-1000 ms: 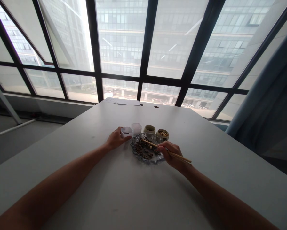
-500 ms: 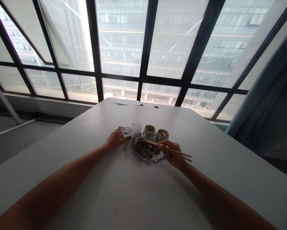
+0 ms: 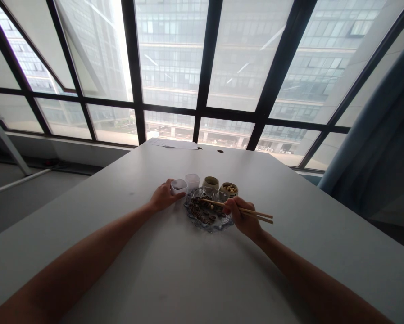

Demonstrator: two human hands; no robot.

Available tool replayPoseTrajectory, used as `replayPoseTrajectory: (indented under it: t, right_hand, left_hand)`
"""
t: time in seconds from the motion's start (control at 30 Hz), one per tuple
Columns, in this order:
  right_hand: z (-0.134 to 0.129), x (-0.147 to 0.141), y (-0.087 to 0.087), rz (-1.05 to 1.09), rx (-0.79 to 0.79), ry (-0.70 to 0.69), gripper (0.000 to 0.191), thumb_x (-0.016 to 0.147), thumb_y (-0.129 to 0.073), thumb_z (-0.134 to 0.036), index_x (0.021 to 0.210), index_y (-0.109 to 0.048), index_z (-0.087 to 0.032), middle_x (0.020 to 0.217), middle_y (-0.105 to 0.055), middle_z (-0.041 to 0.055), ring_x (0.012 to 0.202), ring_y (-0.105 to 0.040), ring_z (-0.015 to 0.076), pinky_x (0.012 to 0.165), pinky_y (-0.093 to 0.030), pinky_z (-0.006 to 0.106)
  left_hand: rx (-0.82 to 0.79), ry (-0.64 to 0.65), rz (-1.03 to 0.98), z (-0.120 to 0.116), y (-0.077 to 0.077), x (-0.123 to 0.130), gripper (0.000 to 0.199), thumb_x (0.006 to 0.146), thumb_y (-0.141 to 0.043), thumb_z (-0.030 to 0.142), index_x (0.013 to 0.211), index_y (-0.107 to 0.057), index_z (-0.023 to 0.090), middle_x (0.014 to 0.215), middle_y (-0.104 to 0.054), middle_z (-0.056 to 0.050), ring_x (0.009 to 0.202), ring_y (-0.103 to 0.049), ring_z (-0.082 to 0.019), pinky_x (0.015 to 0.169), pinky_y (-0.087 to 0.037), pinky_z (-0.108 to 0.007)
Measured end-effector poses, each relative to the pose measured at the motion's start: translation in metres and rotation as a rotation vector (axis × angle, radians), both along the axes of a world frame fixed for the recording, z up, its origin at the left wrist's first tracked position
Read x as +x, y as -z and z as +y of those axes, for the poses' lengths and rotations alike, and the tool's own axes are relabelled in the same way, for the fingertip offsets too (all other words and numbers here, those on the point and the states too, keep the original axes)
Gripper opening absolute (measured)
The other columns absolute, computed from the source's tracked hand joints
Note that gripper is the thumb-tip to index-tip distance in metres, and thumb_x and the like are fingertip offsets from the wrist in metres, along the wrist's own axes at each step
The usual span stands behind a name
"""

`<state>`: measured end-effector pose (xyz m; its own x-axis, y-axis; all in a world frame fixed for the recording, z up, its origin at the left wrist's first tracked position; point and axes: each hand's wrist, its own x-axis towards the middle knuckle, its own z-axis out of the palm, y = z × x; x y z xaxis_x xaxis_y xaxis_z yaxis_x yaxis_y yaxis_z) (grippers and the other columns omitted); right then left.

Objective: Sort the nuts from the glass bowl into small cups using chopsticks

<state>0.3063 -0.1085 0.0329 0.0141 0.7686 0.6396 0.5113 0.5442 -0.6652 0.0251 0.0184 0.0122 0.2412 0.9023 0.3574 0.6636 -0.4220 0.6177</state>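
Over the bench (image 3: 178, 274), two hands, well apart, each with a separate hold. To the left, left hand (image 3: 163, 196) around a near cup (image 3: 181, 189), thumb to the front and fingers behind, most likely to steady a light vessel. Inside, something dark, too blurred to name. Just behind and to the right, a far cup (image 3: 192, 180), upright.

To the right, right hand (image 3: 245, 219) closed on a pair of chopsticks (image 3: 264, 215). Grip partway along, rear ends out past the palm and front tips over the dish (image 3: 205, 227), apparently for reach without fingers among the contents. Tips close together; impossible to tell whether on anything.

In the dish, clear and wavy-rimmed, dark bits (image 3: 206, 219), thickest toward the left, with one pale bit (image 3: 212, 207) just below the chopsticks. Behind the dish, side by side, a left pot (image 3: 210, 179), contents too dark to read, and a right pot (image 3: 235, 192), with pale pieces (image 3: 229, 188) inside. Cups and pots in a tight arc along the far side of the dish, presumably for easy reach. At the far end, well apart, papers (image 3: 176, 144).
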Motion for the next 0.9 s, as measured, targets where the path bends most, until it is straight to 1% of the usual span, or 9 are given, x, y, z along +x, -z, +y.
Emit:
replayPoseTrajectory:
  t: [0.1,0.27,0.43,0.5,0.57,0.63,0.73,0.83,0.9]
  right_hand:
    - [0.005,0.001,-0.001,0.200,-0.027,0.073,0.047,0.091,-0.053,-0.063,0.072,-0.064,-0.021,0.055,-0.068,0.0040,0.050,-0.065,0.0194,0.050,-0.052,0.031]
    - [0.023,0.015,0.003,0.587,-0.134,0.190,0.055,0.081,-0.057,-0.074,0.070,-0.061,-0.020,0.049,-0.066,0.0035,0.040,-0.060,0.0186,0.044,-0.053,0.032]
    - [0.035,0.027,0.013,0.714,-0.168,0.181,0.057,0.078,-0.059,-0.075,0.072,-0.060,-0.019,0.047,-0.065,0.0033,0.040,-0.061,0.0183,0.043,-0.053,0.030]
    - [0.033,0.026,0.011,0.715,-0.162,0.184,0.057,0.077,-0.059,-0.076,0.071,-0.060,-0.019,0.047,-0.064,0.0031,0.039,-0.060,0.0180,0.043,-0.052,0.031]
    - [0.027,0.021,0.004,0.659,-0.121,0.187,0.057,0.080,-0.057,-0.075,0.071,-0.060,-0.019,0.047,-0.064,0.0031,0.040,-0.060,0.0178,0.043,-0.052,0.031]
    - [0.018,0.011,-0.009,0.533,-0.037,0.162,0.053,0.085,-0.055,-0.071,0.071,-0.061,-0.019,0.050,-0.065,0.0031,0.043,-0.061,0.0179,0.046,-0.052,0.031]
    - [0.009,-0.011,-0.034,0.357,0.047,0.050,0.049,0.091,-0.051,-0.066,0.073,-0.063,-0.021,0.054,-0.067,0.0031,0.045,-0.061,0.0173,0.049,-0.052,0.031]
    - [0.014,-0.037,-0.054,0.231,0.053,-0.072,0.047,0.093,-0.051,-0.062,0.074,-0.063,-0.021,0.057,-0.067,0.0033,0.050,-0.062,0.0165,0.052,-0.053,0.030]
    - [0.027,-0.051,-0.060,0.180,0.041,-0.093,0.047,0.093,-0.050,-0.063,0.075,-0.062,-0.021,0.060,-0.068,0.0036,0.053,-0.063,0.0162,0.055,-0.053,0.030]
  left_hand:
    - [0.019,-0.007,-0.003,0.000,0.001,0.000,0.066,0.073,-0.072,0.057,0.124,-0.051,0.020,0.110,-0.070,-0.012,0.101,-0.067,-0.030,0.087,-0.052,-0.041]
    - [0.232,-0.034,-0.056,0.004,0.005,0.001,0.068,0.074,-0.075,0.044,0.129,-0.046,0.018,0.124,-0.062,-0.016,0.113,-0.062,-0.030,0.094,-0.051,-0.043]
    - [0.314,-0.004,-0.058,0.005,0.008,0.001,0.064,0.073,-0.076,0.038,0.127,-0.047,0.021,0.126,-0.061,-0.014,0.117,-0.060,-0.030,0.097,-0.051,-0.044]
    - [0.307,0.003,-0.059,0.004,0.007,0.001,0.064,0.073,-0.076,0.039,0.128,-0.047,0.021,0.126,-0.061,-0.014,0.115,-0.061,-0.030,0.096,-0.052,-0.044]
    - [0.298,0.007,-0.071,0.003,0.006,0.001,0.065,0.074,-0.075,0.042,0.128,-0.046,0.020,0.126,-0.061,-0.014,0.114,-0.062,-0.030,0.095,-0.052,-0.044]
    - [0.287,0.011,-0.073,0.002,0.006,0.002,0.065,0.075,-0.074,0.044,0.128,-0.046,0.020,0.125,-0.062,-0.014,0.113,-0.062,-0.031,0.095,-0.052,-0.045]
    - [0.266,0.013,-0.057,0.001,0.005,0.002,0.063,0.075,-0.074,0.045,0.127,-0.047,0.021,0.124,-0.063,-0.014,0.112,-0.063,-0.031,0.094,-0.052,-0.045]
    - [0.264,0.009,-0.062,0.000,0.005,0.003,0.063,0.074,-0.074,0.046,0.126,-0.048,0.021,0.122,-0.065,-0.014,0.110,-0.064,-0.031,0.094,-0.052,-0.045]
    - [0.271,0.012,-0.064,0.000,0.005,0.003,0.064,0.074,-0.075,0.047,0.126,-0.048,0.021,0.122,-0.065,-0.013,0.111,-0.064,-0.030,0.095,-0.052,-0.044]
